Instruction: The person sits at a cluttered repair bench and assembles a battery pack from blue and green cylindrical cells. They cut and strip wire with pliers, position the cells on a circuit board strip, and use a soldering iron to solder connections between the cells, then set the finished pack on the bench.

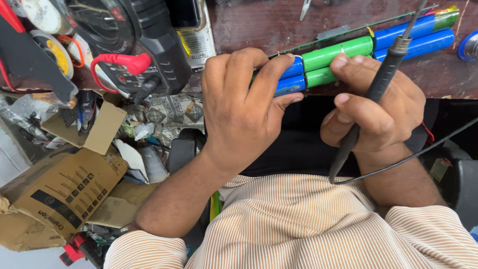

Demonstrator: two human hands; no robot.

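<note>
Battery pack [348, 55], a row of blue and green cylindrical cells joined end to end, lies along the edge of the dark wooden table [438, 74], and I pinch it from both sides. My left hand [244, 107] wraps the near end, its fingers [266, 74] curled shut over the blue cells. My right hand [378, 107] presses a thumb on the green cells while its other fingers clamp the soldering iron [383, 84] in a pen grip, its tip beyond my knuckles, crossing the far blue cells. I judge that the risk sits there: if that tip is hot and drifts, it could scorch a cell's wrap or bridge bare contacts. The iron's cable [398, 162] loops below my wrist; a snag could jerk the tip. Left of my left hand, the multimeter [144, 45] with its red probe plug [124, 64] crowds the table, and the pack overhangs my lap, so a loosened grip could drop it.
</note>
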